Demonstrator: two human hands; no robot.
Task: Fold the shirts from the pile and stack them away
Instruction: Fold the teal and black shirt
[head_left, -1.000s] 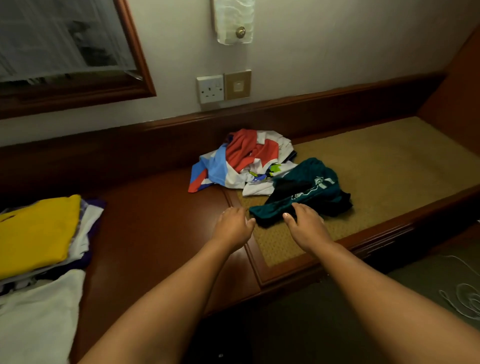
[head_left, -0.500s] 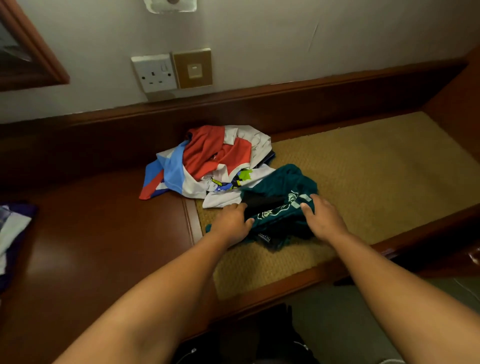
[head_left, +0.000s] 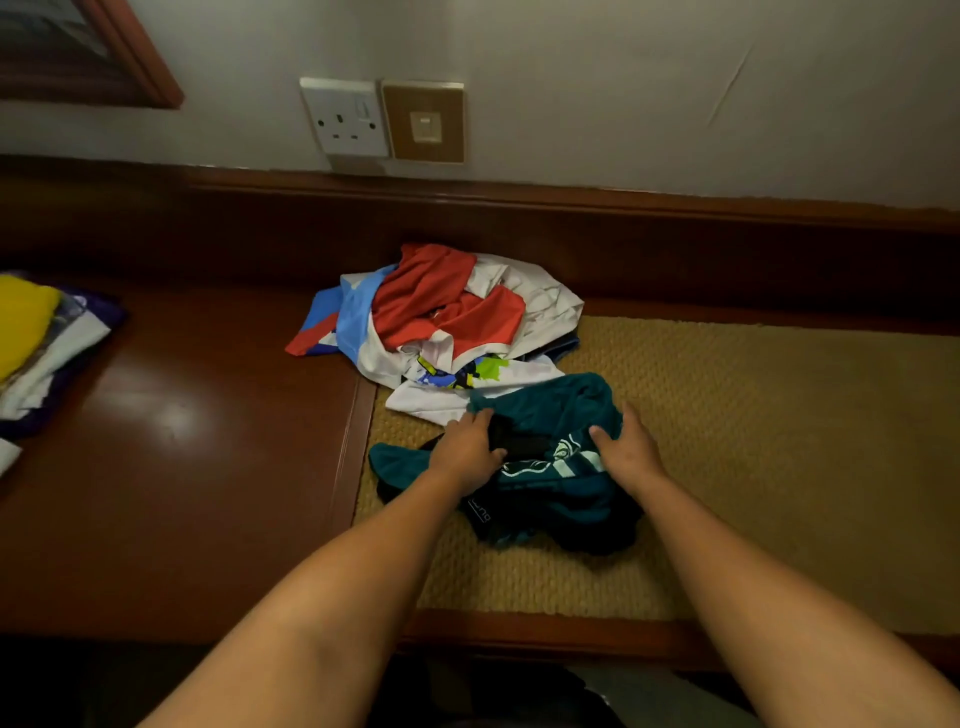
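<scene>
On the woven mat of the bench lies a crumpled teal shirt; the left hand and right hand each grip a bunch of its cloth; just behind, touching it, sits the pile of red, white and blue shirts; far left, well apart, a folded stack with yellow on top.
</scene>
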